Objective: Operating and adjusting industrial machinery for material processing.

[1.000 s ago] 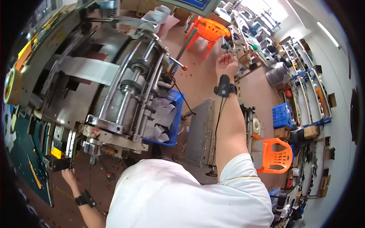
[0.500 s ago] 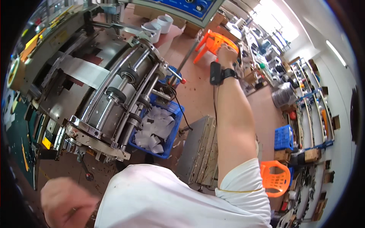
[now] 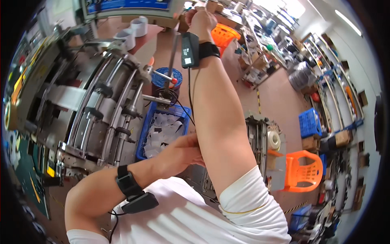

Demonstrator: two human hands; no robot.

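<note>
My right arm stretches up and forward, and my right hand (image 3: 201,19) is near the lower right corner of a blue control panel (image 3: 126,5). Its fingers look curled, and I cannot make out whether they hold anything. A black device with a cable (image 3: 189,51) is strapped to that wrist. My left hand (image 3: 178,154) reaches across my body to the inner side of my right forearm, beside the hanging cable. The left fingertips are hidden behind the forearm. Another black strap with a device (image 3: 138,202) sits on my left wrist.
A roller machine (image 3: 95,110) with a white strip stands at left. Beside it are a blue crate (image 3: 143,140) of white scraps and a blue drum (image 3: 164,77). White rolls (image 3: 139,26) lie behind. Orange chairs (image 3: 302,171) and loaded shelves (image 3: 337,93) stand at right.
My left hand has risen from the lower left and come across to my right forearm. My right hand has moved up and left, toward the panel. The view has shifted too.
</note>
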